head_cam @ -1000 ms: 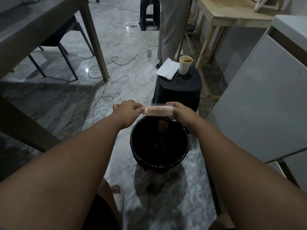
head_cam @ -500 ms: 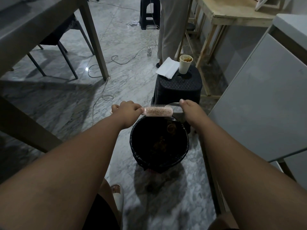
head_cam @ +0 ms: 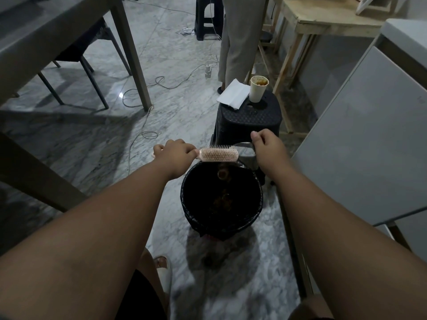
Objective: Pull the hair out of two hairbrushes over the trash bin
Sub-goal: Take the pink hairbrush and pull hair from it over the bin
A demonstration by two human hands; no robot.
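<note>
Left hand [head_cam: 173, 153] clamped on the pink hairbrush [head_cam: 219, 154] over the trash bin's [head_cam: 258, 204] far rim, right hand [head_cam: 265, 144] fisted alongside, contents unclear.

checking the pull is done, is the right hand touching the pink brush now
Apart. In the head view the right hand sits past the tip of the pink brush, with a gap showing between them; only the left hand grips it.

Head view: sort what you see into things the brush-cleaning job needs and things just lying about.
For the job:
- pink hairbrush
- left hand, closed on its handle
- right hand, off to the brush's right
- trash bin

Lying about:
- paper cup
- white napkin
- black stool
- floor cables
</note>
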